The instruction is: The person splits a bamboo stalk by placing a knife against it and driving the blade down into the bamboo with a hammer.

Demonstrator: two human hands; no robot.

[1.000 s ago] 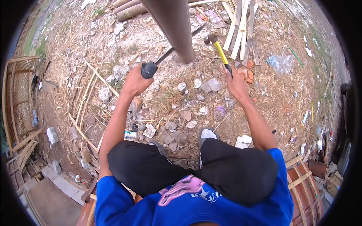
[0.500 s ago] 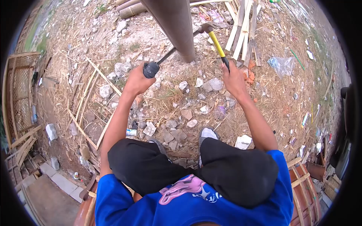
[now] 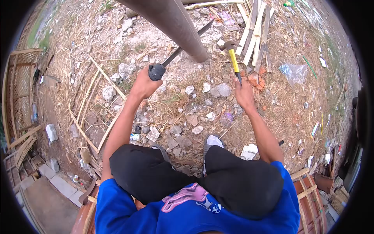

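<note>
My left hand [image 3: 144, 85] is closed around the dark handle of a machete [image 3: 172, 57]. Its blade slants up to the right, and the tip shows beyond a thick bamboo pole [image 3: 171, 19]. The pole hides the blade's middle; whether the blade is sunk into it or passes behind, I cannot tell. In my right hand [image 3: 244, 93] is a claw hammer [image 3: 233, 60] with a yellow and black handle, gripped low. The hammer's head is to the right of the pole, apart from the blade. The pole leans, its lower end close to the ground.
Split bamboo strips [image 3: 255, 33] lie in a pile at the upper right, with longer strips [image 3: 93, 85] at the left. Stones [image 3: 221, 90] and a clear plastic bag [image 3: 294, 73] litter the ground. A woven lattice panel [image 3: 21, 91] stands at the far left.
The hammer has moved right and down, away from the blade near the pole. The pole's upper part has shifted left, and more of the machete's tip shows. My left hand has barely moved.
</note>
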